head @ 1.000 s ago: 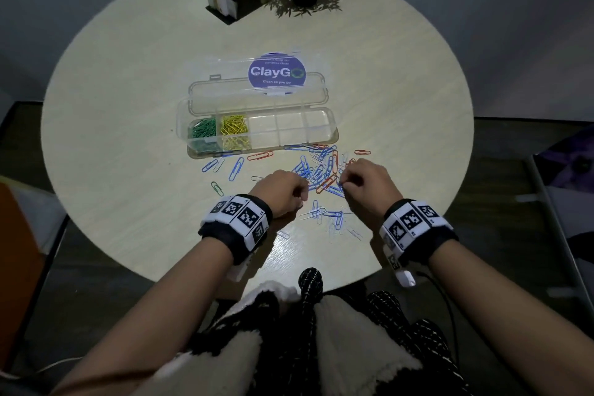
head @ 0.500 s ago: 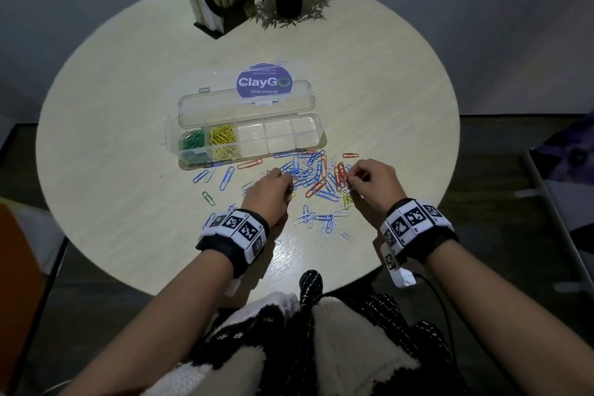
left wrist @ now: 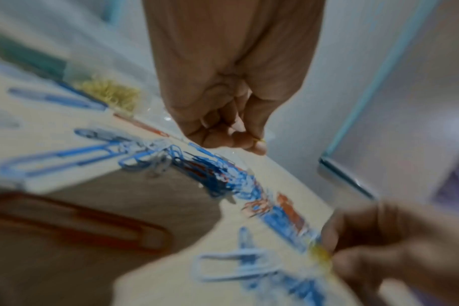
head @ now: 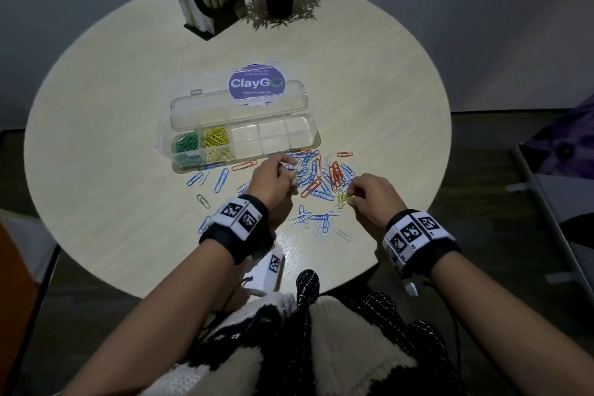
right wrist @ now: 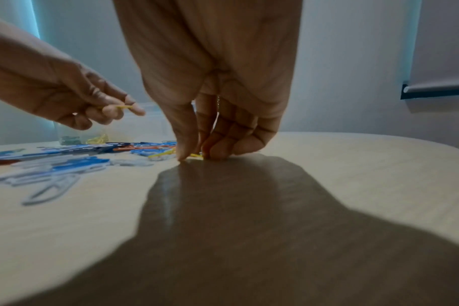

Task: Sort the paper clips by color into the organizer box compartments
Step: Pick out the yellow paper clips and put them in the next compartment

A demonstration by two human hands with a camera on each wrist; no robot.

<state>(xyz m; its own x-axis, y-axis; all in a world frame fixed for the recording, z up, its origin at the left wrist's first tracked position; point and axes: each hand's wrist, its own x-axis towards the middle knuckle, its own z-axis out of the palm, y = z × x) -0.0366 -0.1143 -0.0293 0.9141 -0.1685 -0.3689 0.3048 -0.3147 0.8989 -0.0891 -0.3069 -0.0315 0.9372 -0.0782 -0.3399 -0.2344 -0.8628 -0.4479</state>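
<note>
Paper clips of coloured wire, blue, red, white and a few yellow and green, lie in a loose heap [head: 316, 175] at the middle of the head view, on the pale round wooden table [head: 112, 125], just in front of the clear plastic organizer box [head: 302, 138] with its lid folded back.

At the left end of the box, the first compartment holds green clips [head: 186, 146] and the next one holds yellow clips [head: 218, 145]; the three compartments to their right look empty. Left of the heap, a few stray blue clips [head: 221, 179] and one greenish clip [head: 203, 201] lie apart on the table.

Centre frame, the left hand [head: 273, 180] hangs above the heap near the box's front wall, its thumb and forefinger pinching a single yellow paper clip [right wrist: 123, 107], the other fingers curled under.

To the right, the right hand [head: 373, 196] is down at the table, fingertips [right wrist: 182, 156] closed on another yellow clip [head: 343, 199] at the heap's near right edge; whether it is already lifted clear cannot be told.

By my judgement the job is well under halfway: green and yellow are mostly sorted, these last yellow ones are being gathered, and the blue, red and white clips are all still to go into the empty compartments.
</note>
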